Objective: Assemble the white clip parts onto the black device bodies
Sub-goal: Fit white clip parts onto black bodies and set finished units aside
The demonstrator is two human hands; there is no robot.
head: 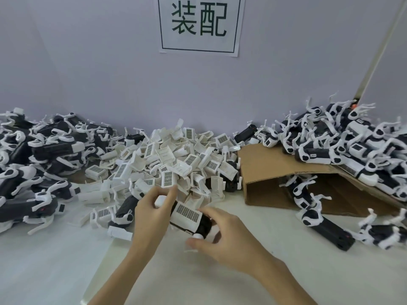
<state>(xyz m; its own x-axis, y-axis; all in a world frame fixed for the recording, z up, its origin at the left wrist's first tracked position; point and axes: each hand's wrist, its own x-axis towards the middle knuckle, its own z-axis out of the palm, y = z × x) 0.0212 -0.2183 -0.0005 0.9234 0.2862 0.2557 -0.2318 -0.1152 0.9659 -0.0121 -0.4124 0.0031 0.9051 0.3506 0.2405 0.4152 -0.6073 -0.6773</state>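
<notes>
A: What are your hands on?

B: Your left hand grips the upper end of the black device body, fingers curled round its white cap. Your right hand holds the lower end, thumb by the round white knob, fingers wrapped over the top. The body is held just above the tabletop, centre front, tilted with its left end higher.

A: And the white clip part?

B: The white clip part, the one with the dark grid label, lies on top of the body between your two hands. Seated or only resting there, can't tell; your fingers hide the edges.

A: Where's the stock?

B: Loose clip pile right behind your hands, against the wall. Left pile of black-and-white units at the back left. Right pile of units spills over a tipped cardboard box. A few more units lie on the tabletop near your right hand. One dark unit lies just left of your left hand.

A: Anything else?

B: Paper sign with printed characters on the wall above.
</notes>
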